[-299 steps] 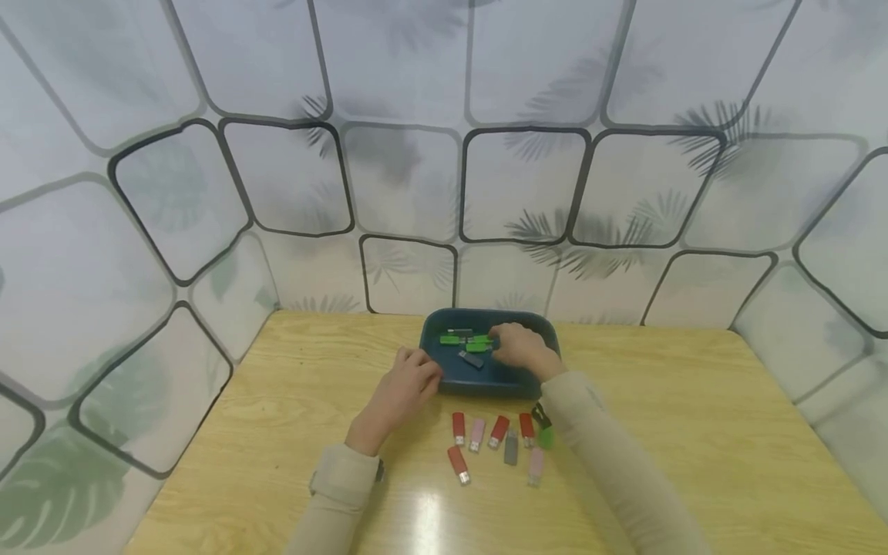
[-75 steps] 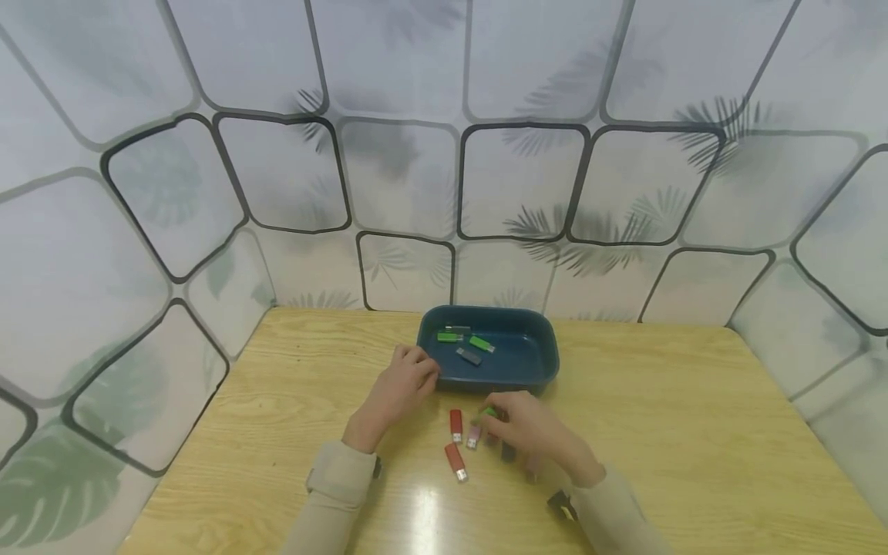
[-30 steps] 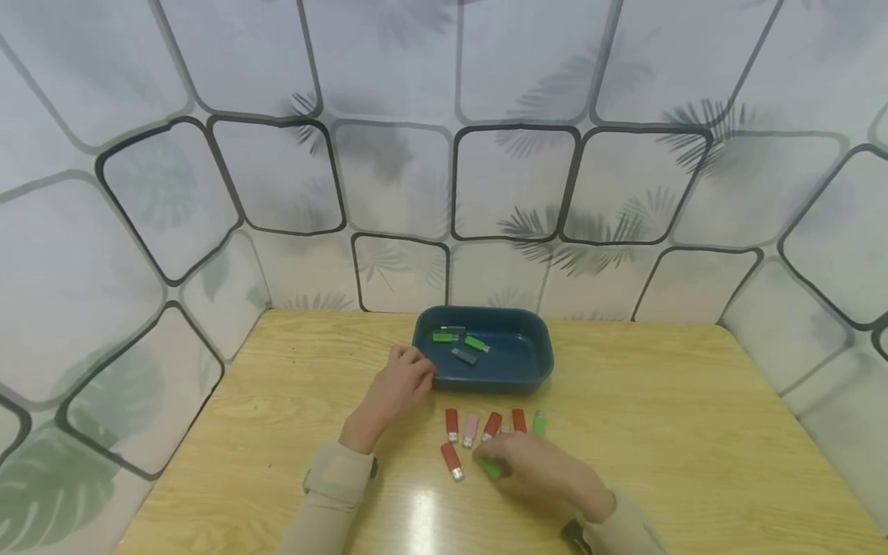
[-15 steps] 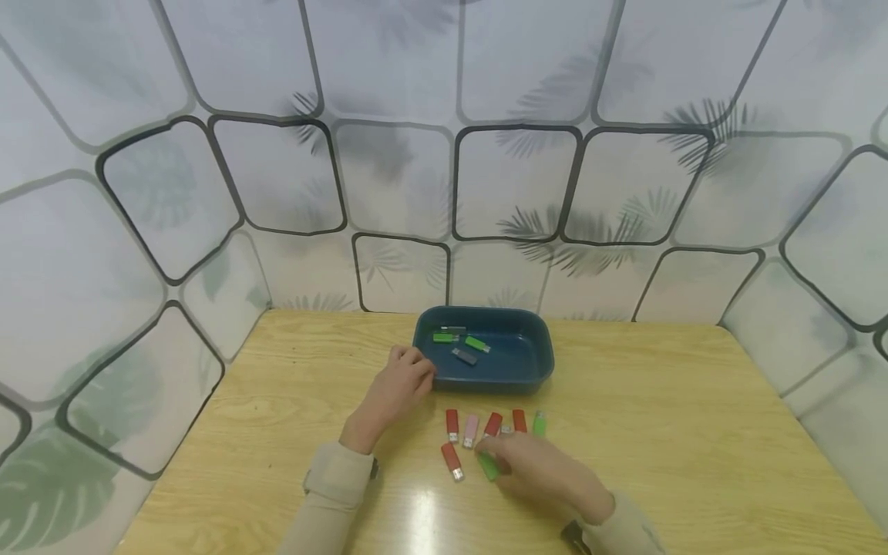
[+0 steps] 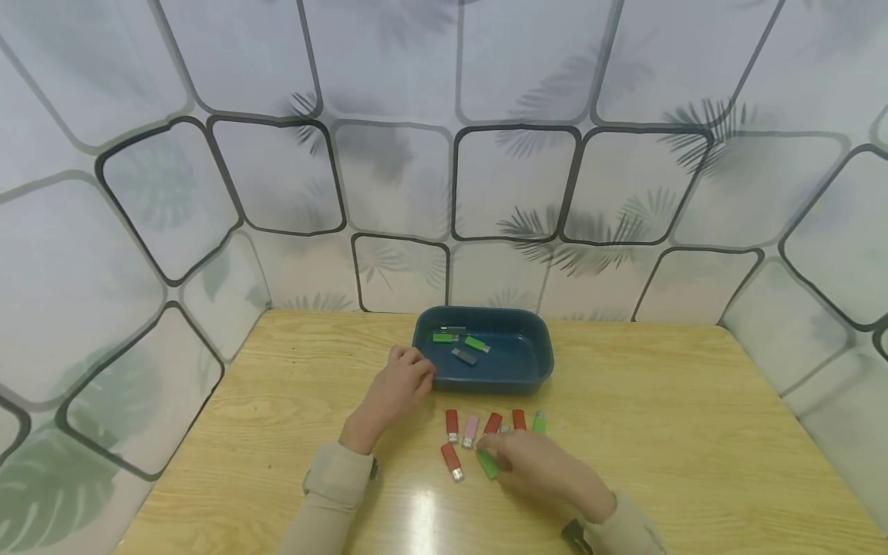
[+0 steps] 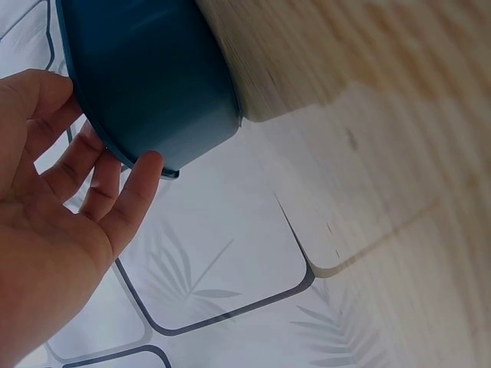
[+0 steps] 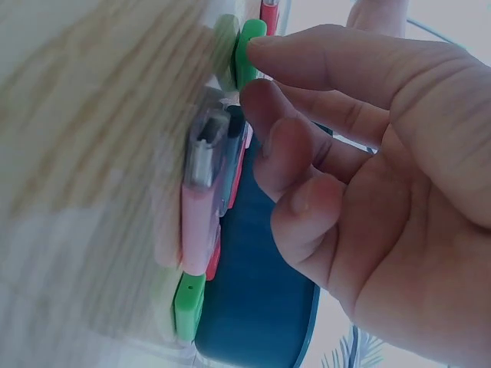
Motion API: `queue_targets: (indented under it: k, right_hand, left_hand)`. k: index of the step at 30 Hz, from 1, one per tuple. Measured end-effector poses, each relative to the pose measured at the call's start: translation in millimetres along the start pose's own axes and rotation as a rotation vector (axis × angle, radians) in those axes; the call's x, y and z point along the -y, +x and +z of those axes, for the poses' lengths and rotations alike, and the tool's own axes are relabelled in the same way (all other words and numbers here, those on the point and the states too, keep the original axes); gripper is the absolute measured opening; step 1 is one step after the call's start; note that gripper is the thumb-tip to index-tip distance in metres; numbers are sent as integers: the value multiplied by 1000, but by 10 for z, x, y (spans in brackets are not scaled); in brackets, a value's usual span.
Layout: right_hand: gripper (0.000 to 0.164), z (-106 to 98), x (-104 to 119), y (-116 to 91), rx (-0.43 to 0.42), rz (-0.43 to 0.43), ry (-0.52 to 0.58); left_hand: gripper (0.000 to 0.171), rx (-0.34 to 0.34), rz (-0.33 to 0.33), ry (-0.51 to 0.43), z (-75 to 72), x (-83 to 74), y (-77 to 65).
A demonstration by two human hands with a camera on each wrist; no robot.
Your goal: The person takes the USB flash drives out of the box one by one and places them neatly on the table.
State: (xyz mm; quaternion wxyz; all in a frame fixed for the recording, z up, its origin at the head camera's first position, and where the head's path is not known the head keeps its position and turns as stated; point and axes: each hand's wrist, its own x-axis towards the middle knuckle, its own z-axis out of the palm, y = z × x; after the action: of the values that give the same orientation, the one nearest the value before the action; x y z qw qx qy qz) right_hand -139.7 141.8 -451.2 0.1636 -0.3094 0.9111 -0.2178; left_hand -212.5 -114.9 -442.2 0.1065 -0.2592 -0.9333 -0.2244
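Observation:
My left hand [image 5: 395, 387] grips the rim of a dark blue plastic tub [image 6: 153, 84] at its near left corner. Inside the tub lie green and grey USB sticks, such as a grey USB stick [image 5: 465, 356]. My right hand [image 5: 537, 462] is low over the table in front of the tub. Its thumb [image 7: 307, 57] touches a green USB stick [image 7: 249, 50] lying on the tabletop, while the other fingers are loosely bent beside it. Close by, a pink USB stick [image 7: 201, 230] and another green USB stick [image 7: 189, 307] lie under the right hand.
A row of red and pink USB sticks, including a red USB stick [image 5: 452, 425], lies just before the tub. Another red USB stick [image 5: 452, 461] lies nearer the front. A wooden table [image 5: 291, 432] carries everything, with a patterned wall [image 5: 402, 177] behind.
Since ten seconds ago my right hand has left the tub, and green sticks have come out onto the table. In the last second its fingers have loosened from the green stick. My left hand stays put.

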Motion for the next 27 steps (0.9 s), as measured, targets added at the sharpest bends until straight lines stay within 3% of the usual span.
queue_targets:
  k: [15, 23, 27]
  right_hand:
    - [26, -87, -76, -4, -86, -16, 59]
    - [19, -244, -113, -40, -157, -21, 65]
    - [21, -321, -115, -59, -163, 41, 66]
  left_hand:
    - [12, -6, -7, 18, -19, -13, -2]
    - [12, -12, 3, 29, -20, -16, 15]
    - [12, 2, -1, 27, -9, -11, 10]
